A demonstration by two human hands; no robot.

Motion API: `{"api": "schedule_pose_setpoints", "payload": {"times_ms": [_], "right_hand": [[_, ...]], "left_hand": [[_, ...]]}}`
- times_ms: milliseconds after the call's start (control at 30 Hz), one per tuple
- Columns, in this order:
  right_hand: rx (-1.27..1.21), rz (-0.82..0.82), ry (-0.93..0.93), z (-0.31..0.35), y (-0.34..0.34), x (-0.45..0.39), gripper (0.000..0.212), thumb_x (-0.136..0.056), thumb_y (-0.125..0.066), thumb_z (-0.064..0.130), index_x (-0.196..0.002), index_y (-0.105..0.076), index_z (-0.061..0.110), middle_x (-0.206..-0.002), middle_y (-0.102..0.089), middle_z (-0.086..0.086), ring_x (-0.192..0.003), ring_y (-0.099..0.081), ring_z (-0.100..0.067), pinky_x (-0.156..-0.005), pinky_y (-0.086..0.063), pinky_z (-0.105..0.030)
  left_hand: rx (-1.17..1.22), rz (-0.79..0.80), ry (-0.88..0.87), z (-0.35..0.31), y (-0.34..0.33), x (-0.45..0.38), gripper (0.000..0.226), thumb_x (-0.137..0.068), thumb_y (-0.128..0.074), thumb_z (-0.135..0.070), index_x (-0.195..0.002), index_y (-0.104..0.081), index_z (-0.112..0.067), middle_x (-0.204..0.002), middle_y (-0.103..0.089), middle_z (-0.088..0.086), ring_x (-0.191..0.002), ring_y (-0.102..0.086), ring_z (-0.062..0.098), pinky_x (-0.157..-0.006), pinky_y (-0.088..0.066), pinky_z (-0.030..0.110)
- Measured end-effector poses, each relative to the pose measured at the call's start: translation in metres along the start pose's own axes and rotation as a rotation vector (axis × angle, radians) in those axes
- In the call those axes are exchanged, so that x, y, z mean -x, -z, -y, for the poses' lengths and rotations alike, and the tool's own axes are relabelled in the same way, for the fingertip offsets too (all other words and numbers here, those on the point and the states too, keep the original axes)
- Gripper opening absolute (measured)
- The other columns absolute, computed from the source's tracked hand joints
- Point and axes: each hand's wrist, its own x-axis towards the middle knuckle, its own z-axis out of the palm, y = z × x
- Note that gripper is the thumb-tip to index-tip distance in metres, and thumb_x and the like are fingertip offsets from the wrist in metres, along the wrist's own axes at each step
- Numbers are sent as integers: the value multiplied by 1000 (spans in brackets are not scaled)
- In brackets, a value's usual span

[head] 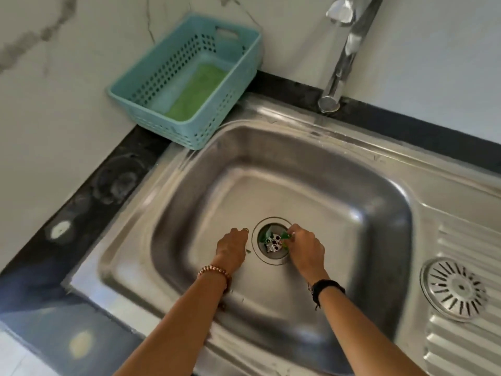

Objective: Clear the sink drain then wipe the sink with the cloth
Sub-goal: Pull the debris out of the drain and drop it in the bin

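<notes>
A steel sink [284, 147] holds an open drain [273, 242] with green scraps [264, 234] lying inside it. My right hand [305, 246] reaches over the drain's right edge and pinches a green scrap [285, 235] at its fingertips. My left hand [233, 244] lies just left of the drain with curled fingers, and a small greenish bit seems to show at its fingertips. A tiny green speck [247, 251] lies on the sink floor between hand and drain. The green cloth [198, 90] lies in a teal basket [151, 77] at the sink's back left corner.
The round drain strainer cover [455, 289] rests on the ribbed draining board at the right. A chrome faucet [344, 50] rises behind the sink, its spout overhead. Dark countertop [81, 199] borders the sink on the left; a marbled wall stands behind.
</notes>
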Motion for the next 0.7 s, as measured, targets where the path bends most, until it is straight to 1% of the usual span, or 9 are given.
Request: {"api": "schedule_pose_setpoints", "payload": {"times_ms": [100,200,300,400,467,500,600,633,700], "right_hand": [[137,41,54,1,-10,-9,22,-92,-50,21,-111,-58,14,-105,-68,-7,-94,-64,-27,-69,-44,-29],[218,102,62,5,-20,-12,35,-91,-53,25,-126,-53,19,-116,-64,-6,-103,-62,-25,-76,-46,-28],[274,128,74,7,-32,-8,42,-93,-51,22,-135,-43,22,-123,-59,-6,-107,-61,-23,-78,-46,-28],[313,127,92,7,-37,-8,35,-94,-48,16,-129,-48,15,-122,-60,-8,-107,-61,-24,-77,-47,-29],[331,130,113,5,-37,-10,31,-93,-48,10,-123,-53,12,-120,-61,-9,-105,-62,-25,-76,-47,-30],[333,131,122,5,-36,-11,30,-92,-47,9,-120,-55,12,-118,-62,-9,-104,-62,-26,-75,-47,-30],[328,118,133,5,-34,-14,28,-90,-45,5,-112,-61,11,-110,-67,-9,-98,-64,-27,-68,-42,-28],[322,119,123,4,-33,-14,27,-89,-44,3,-108,-62,10,-106,-68,-9,-96,-65,-27,-65,-39,-27],[297,127,86,3,-31,-13,25,-87,-44,3,-99,-65,9,-100,-70,-10,-90,-65,-28,-62,-35,-26]], "left_hand": [[-20,-18,16,-1,1,-9,49,-93,-49,-10,-138,-31,-9,-135,-40,16,-122,-44,30,-97,-41,36],[-39,-33,122,1,-1,-14,52,-91,-53,-11,-137,-31,-10,-135,-40,15,-123,-40,29,-97,-43,39],[89,-27,211,2,-4,-15,55,-89,-55,-9,-138,-30,-8,-133,-43,18,-120,-45,32,-95,-44,38],[235,-46,217,0,-6,-16,49,-88,-54,-5,-133,-35,-1,-128,-48,21,-115,-50,33,-88,-44,34],[334,-76,242,-1,-5,-18,37,-84,-54,3,-120,-47,2,-120,-55,21,-108,-55,33,-76,-43,30],[392,-84,251,-2,-5,-19,31,-82,-54,6,-113,-51,3,-116,-58,21,-105,-57,33,-73,-42,30],[556,-85,273,-7,-6,-24,25,-78,-58,8,-102,-59,-1,-112,-63,17,-102,-61,31,-77,-49,31],[615,-92,286,-8,-7,-25,22,-77,-60,8,-95,-60,-4,-110,-64,16,-100,-63,30,-79,-52,30],[733,-111,307,-9,-8,-24,21,-77,-60,10,-77,-57,-11,-104,-67,19,-94,-66,32,-83,-56,37]]}}
